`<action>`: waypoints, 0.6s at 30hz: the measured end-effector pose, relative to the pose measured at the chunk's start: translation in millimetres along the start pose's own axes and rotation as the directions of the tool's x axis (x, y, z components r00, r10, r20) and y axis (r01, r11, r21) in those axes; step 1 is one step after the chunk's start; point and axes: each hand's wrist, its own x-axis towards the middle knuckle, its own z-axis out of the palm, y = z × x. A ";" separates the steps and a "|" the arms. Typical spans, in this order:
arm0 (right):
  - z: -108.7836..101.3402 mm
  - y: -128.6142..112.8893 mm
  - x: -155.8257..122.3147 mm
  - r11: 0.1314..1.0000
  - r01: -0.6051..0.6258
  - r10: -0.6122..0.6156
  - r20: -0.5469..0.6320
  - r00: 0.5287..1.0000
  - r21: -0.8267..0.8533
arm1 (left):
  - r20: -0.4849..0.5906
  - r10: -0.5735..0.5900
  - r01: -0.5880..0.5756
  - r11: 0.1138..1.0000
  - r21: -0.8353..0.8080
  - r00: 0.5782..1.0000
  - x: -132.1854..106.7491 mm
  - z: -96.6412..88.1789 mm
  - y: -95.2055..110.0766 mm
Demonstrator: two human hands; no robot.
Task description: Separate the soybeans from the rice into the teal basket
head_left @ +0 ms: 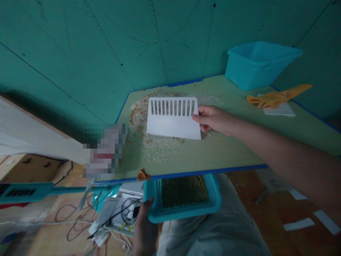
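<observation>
My right hand (pixel 214 119) reaches in from the right. It grips the right edge of a white slotted plastic panel (pixel 173 124), thumb on the near face. The panel stands tilted over the table (pixel 229 149), its row of slots along the top. Around it lie spread pale rice-like grains (pixel 160 147) and yellow beans or kernels (pixel 137 110), partly hidden behind it. My left hand (pixel 146 225) holds the left side of a teal plastic tray (pixel 183 215) just below the table's front edge. Inside the tray are dark green beans (pixel 174 192) and yellowish beans (pixel 201 188).
A teal tub (pixel 247 73) stands at the back right, near an orange cloth (pixel 277 97) on white paper. A brown scrap (pixel 143 174) sits at the blue front edge. A blurred-out object (pixel 108 151) is at the left. Cables (pixel 80 213) lie below.
</observation>
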 end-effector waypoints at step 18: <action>7.4 -2.3 -4.3 1.000 0.026 -0.026 0.022 0.999 0.014 | 0.014 0.002 -0.002 1.000 0.029 1.000 3.6 -7.5 -4.3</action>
